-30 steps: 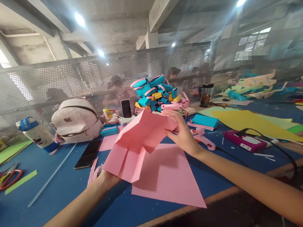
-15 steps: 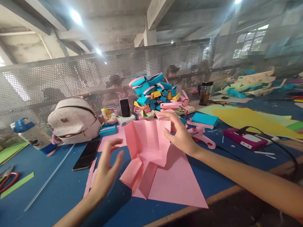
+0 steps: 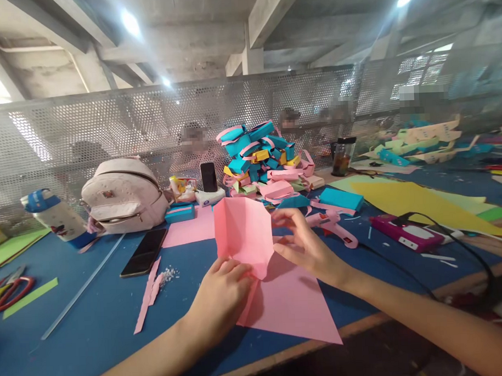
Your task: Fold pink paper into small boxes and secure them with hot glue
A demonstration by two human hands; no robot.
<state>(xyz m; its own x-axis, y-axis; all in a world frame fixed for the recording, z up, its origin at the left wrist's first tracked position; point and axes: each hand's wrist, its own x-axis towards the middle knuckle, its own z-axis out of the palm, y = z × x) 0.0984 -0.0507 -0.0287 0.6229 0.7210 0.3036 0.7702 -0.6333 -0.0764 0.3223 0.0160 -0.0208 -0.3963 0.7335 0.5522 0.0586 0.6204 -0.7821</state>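
Note:
A creased sheet of pink paper (image 3: 244, 226) stands half folded, its left side bent up like a wall. My left hand (image 3: 224, 290) is closed over its lower part, the fingers curled on the fold and hiding the flaps there. At the paper's right edge is my right hand (image 3: 306, 249), fingers apart and bent; whether the fingertips touch the edge I cannot tell. Beneath both lies a flat pink sheet (image 3: 296, 307) on the blue tabletop (image 3: 103, 314).
Behind the paper rises a heap of blue, pink and yellow paper boxes (image 3: 258, 155). A pink glue gun (image 3: 332, 229) with its cord lies to the right, near a purple box-shaped device (image 3: 404, 232). Leftward are a phone (image 3: 144, 252), a backpack (image 3: 125, 195), a bottle (image 3: 60, 219) and scissors (image 3: 13, 287).
My left hand has moved right, from beside the paper onto its lower folds. The paper's side has come more upright. My right hand has shifted slightly down and right, off the top edge.

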